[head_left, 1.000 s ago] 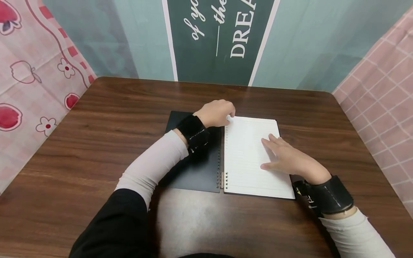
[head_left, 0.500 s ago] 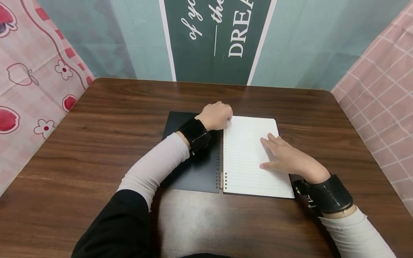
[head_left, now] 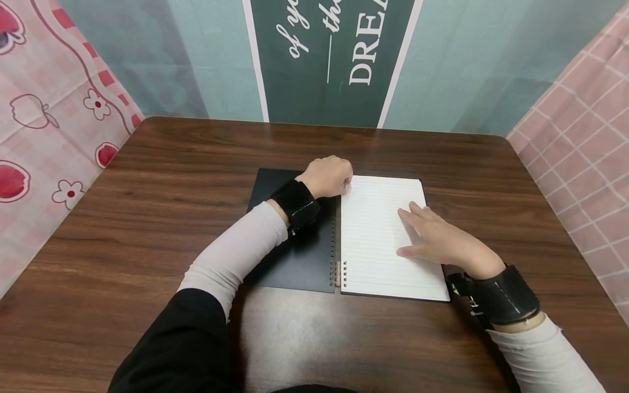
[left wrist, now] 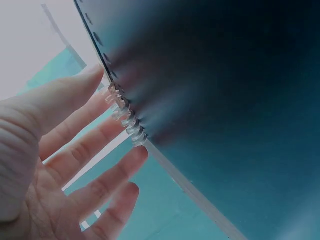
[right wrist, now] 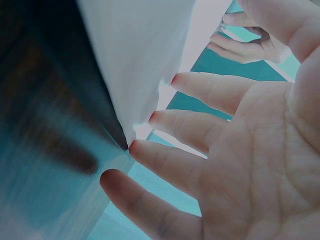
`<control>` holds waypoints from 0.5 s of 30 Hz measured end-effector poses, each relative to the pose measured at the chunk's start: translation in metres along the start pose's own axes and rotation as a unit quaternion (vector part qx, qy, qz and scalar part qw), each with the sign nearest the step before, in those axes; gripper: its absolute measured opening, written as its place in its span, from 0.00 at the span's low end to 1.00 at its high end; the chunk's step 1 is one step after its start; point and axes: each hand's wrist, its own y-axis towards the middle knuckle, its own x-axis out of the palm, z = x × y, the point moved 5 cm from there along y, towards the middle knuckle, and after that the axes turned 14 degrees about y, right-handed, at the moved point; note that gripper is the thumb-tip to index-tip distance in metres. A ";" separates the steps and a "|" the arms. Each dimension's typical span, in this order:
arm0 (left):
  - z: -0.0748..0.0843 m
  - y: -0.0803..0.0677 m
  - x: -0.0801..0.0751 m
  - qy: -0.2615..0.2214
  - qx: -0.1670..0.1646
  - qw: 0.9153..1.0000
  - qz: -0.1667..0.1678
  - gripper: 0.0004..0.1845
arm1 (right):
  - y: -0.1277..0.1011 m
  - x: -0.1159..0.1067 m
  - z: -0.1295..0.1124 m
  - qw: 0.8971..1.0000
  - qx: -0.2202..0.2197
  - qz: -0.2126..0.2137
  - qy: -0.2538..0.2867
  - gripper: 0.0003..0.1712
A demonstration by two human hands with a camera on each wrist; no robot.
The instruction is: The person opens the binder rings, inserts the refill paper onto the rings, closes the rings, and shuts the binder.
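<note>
A notebook lies open on the wooden table, with its dark cover [head_left: 295,262] on the left and a stack of lined white paper [head_left: 378,240] on the right. My left hand [head_left: 326,176] is at the far end of the spine. In the left wrist view its thumb and fingers pinch a clear plastic binder ring strip [left wrist: 129,117] along the cover's punched edge. The right hand [head_left: 432,237] rests with spread fingers on the right part of the page; in the right wrist view its fingertips touch the paper near the edge.
A short ring strip [head_left: 337,274] shows at the near end of the spine. The brown wooden table [head_left: 147,218] spreads around the notebook. Behind it hangs a blue-green cloth [head_left: 216,60] with lettering, and patterned pink cloths flank both sides.
My left hand has shifted slightly toward me at the spine's far end, its fingers now curled lower over the binding. The right hand stays in place on the page.
</note>
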 end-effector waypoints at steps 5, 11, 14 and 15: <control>0.001 0.002 0.000 0.002 0.005 1.000 0.004 0.09 | -0.001 0.000 0.000 1.000 0.000 -0.001 0.000 0.56; 0.002 0.004 -0.001 -0.001 0.007 1.000 0.003 0.12 | -0.001 -0.001 0.000 1.000 0.004 0.002 -0.010 0.56; 0.002 0.002 0.000 -0.006 0.007 1.000 -0.006 0.06 | 0.000 -0.001 0.000 1.000 0.006 0.002 -0.013 0.56; 0.002 0.002 0.000 -0.010 0.006 1.000 -0.009 0.06 | 0.000 -0.001 0.000 1.000 0.007 0.001 -0.012 0.56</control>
